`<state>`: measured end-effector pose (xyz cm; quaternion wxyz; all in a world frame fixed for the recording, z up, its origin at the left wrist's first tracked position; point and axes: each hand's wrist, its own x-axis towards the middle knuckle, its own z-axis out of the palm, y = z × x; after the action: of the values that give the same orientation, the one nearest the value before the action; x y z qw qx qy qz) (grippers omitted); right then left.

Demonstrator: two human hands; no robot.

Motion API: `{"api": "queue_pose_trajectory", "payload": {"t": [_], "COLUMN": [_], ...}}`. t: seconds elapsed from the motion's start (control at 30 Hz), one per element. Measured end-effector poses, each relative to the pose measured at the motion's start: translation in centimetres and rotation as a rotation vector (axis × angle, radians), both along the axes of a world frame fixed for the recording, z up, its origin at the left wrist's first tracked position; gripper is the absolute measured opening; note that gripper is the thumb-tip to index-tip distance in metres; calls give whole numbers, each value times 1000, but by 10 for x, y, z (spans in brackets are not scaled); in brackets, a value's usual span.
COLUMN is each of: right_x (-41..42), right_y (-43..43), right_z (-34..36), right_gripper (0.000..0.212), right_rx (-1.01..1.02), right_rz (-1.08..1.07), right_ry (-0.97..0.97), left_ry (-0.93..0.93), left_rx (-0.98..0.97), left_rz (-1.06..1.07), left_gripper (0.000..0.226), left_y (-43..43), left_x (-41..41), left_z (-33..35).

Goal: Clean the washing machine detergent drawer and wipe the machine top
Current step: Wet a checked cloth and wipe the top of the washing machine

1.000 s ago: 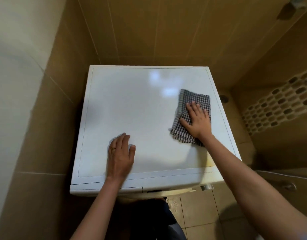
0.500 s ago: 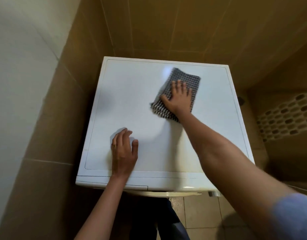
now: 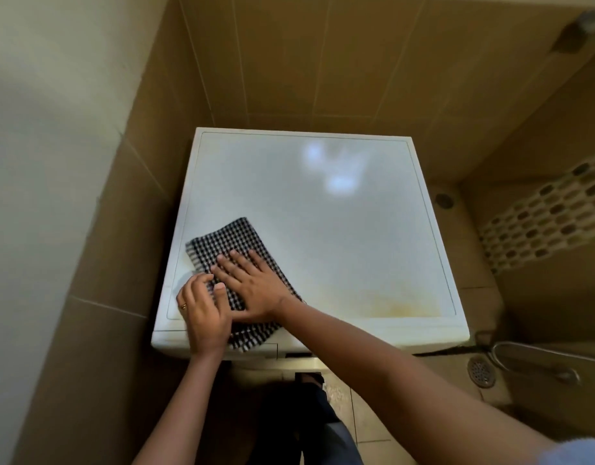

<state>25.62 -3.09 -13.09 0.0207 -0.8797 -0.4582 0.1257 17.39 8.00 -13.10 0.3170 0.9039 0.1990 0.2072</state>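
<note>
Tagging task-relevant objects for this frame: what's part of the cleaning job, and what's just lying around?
In the job: checked cloth, right hand flat on it, left hand at its edge, machine top, yellowish stain, detergent drawer front.
Just around: floor drain, metal hose, mosaic tile strip.

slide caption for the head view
Right hand presses a checked cloth on the washing machine top, left hand at its edge.

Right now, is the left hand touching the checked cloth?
Touching. In the head view the left hand overlaps the checked cloth at its near-left edge, thumb resting on the weave.
</note>
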Motion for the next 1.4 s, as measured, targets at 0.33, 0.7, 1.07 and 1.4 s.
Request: {"api": "queue_pose_trajectory", "payload": {"t": [0.33, 0.7, 1.07, 1.4], "right_x": [-60, -78, -107, -133], "right_y": [-74, -227, -263, -96], "right_z": [2, 5, 7, 9], "right_gripper": [64, 75, 63, 83], "right_rx": [43, -77, 62, 174], "right_rz": [-125, -681, -1332, -831], "right_ry": [16, 5, 32, 236], "left_ry": [104, 158, 169, 235], "left_rx": [78, 31, 17, -108], "left_rz": [-200, -374, -442, -387], "left_gripper": [40, 19, 13, 21], "left_y": [1, -26, -51, -77], "left_x": [-28, -37, -44, -32], "left_z": [5, 11, 16, 34]}}
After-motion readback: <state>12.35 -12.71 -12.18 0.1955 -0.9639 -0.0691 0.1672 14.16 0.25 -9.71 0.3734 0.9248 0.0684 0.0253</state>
